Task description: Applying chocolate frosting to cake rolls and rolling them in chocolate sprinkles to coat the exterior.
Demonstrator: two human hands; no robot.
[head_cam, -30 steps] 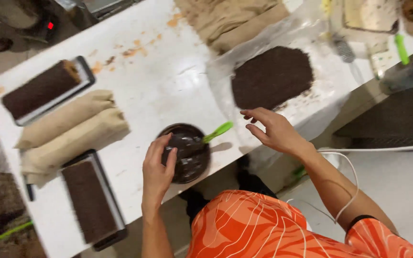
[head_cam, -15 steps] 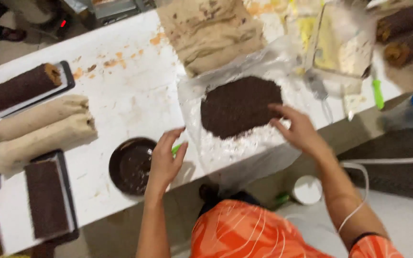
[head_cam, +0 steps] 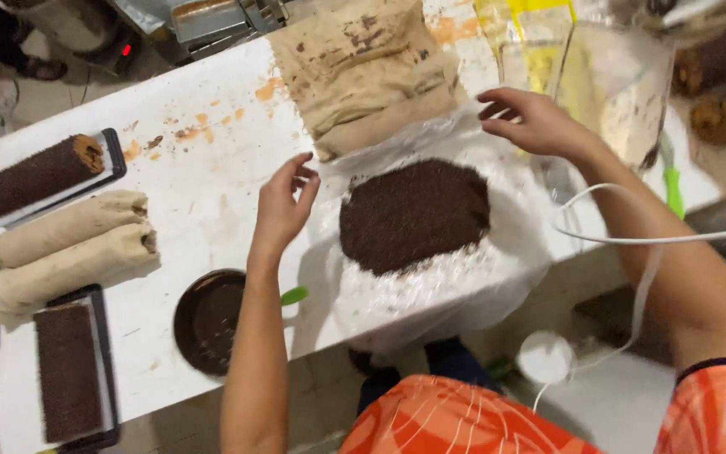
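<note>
White and stained with orange smears, the counter [head_cam: 203, 193] runs across the view over a pale floor. Near the middle of its near edge lies a clear plastic sheet [head_cam: 472, 277], draped over that edge, with a flat dark brown heap [head_cam: 413, 214] on it.

The left hand [head_cam: 286, 202] hovers just beside the sheet's left edge, fingers loosely curled and spread, holding nothing. The right hand [head_cam: 531, 122] is at the sheet's far right corner, fingers bent and apart; whether it pinches the plastic I cannot tell.

Beyond the heap, toward the far edge, lies a folded tan cloth [head_cam: 363, 71] with dark specks. To the right of it stand clear plastic bags [head_cam: 598, 76], one with a yellow top part. A green-handled tool [head_cam: 674, 189] lies near the right end.

Left of the left arm, at the near edge, sits a round dark bowl [head_cam: 207, 319] with a green handle [head_cam: 293, 295] sticking out from behind the arm. At the left end are a dark roll [head_cam: 39, 175] on a black tray, two tan cloth rolls [head_cam: 69, 248], and a dark slab [head_cam: 67, 370] on another tray. A white cable [head_cam: 632, 240] crosses the right arm.
</note>
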